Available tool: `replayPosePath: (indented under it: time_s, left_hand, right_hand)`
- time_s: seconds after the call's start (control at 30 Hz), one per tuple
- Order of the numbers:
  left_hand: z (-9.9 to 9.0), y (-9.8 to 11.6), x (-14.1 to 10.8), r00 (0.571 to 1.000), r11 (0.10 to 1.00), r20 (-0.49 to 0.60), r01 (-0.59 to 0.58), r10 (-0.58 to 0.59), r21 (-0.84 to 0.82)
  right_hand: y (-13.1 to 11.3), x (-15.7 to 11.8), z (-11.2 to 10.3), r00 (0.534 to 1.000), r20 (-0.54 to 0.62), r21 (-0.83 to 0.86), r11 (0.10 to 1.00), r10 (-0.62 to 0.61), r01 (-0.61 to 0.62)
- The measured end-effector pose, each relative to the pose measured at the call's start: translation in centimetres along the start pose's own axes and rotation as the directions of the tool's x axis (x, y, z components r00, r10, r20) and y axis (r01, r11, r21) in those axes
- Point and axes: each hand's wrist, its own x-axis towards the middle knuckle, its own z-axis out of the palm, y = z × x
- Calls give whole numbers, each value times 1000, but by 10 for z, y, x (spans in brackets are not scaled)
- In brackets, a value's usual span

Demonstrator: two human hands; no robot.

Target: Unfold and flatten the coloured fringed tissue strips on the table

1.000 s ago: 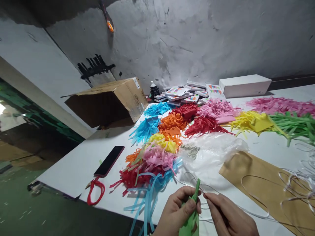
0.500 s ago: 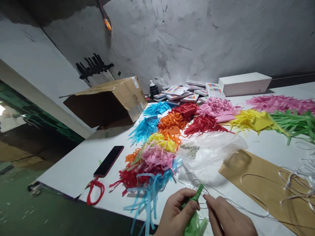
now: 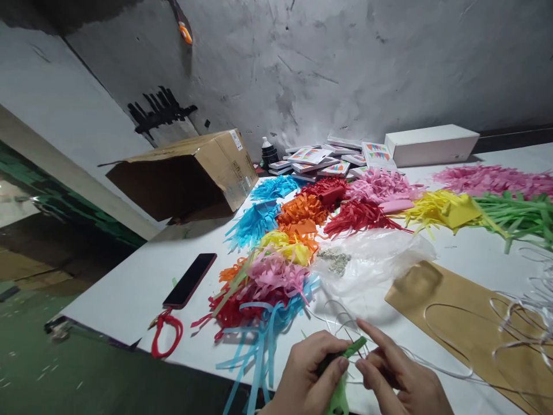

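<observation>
At the bottom of the view my left hand [image 3: 309, 372] is closed around a green paper tassel [image 3: 339, 397]. The tassel's twisted, narrow end [image 3: 355, 347] sticks out past my thumb and points up to the right. My right hand [image 3: 400, 374] is just right of that end, its index finger stretched and raised, its other fingers curled toward the thumb. A thin dark strand [image 3: 349, 335] crosses by the twisted end near my right thumb; what the curled fingers pinch is too small to make out. White cord [image 3: 425, 360] runs on the table behind my hands.
Colourful tassels [image 3: 276, 274] are heaped left of centre, beside a phone [image 3: 190, 280] and a red cord loop [image 3: 167, 334]. A plastic bag [image 3: 384, 253] and brown sheet [image 3: 458, 314] lie to the right. A cardboard box [image 3: 224, 167], printed packs [image 3: 319, 158] and white box [image 3: 432, 145] stand behind.
The green tassel's twisted end has tilted further right. My right index finger has lifted away from the thumb, where the fingertips were pinched together before.
</observation>
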Motion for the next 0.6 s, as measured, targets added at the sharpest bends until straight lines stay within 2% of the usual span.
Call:
replayPosePath:
  time_s: [0.1,0.17,0.27,0.37,0.43,0.53,0.6]
  left_hand:
    - [-1,2,0,999,998,-7,50,-50,23]
    - [0,2,-1,996,996,-25,83,-82,39]
    - [1,0,-2,993,993,-46,106,-104,47]
    - [2,0,-1,991,991,-51,125,-122,56]
    - [1,2,0,993,991,-29,119,-117,64]
    - [-1,5,3,996,994,27,86,-88,73]
    - [-2,5,3,995,992,29,95,-98,82]
  right_hand:
    - [6,-1,1,978,-30,-191,962,-206,196]
    - [11,-2,3,933,-21,-351,877,-359,329]
    - [17,-3,5,891,35,-455,786,-453,418]
    - [16,-1,6,901,46,-411,814,-431,410]
    - [13,1,6,920,1,-357,859,-393,368]
    - [8,3,6,962,-77,-244,940,-264,238]
    - [5,2,7,986,-70,-133,981,-153,142]
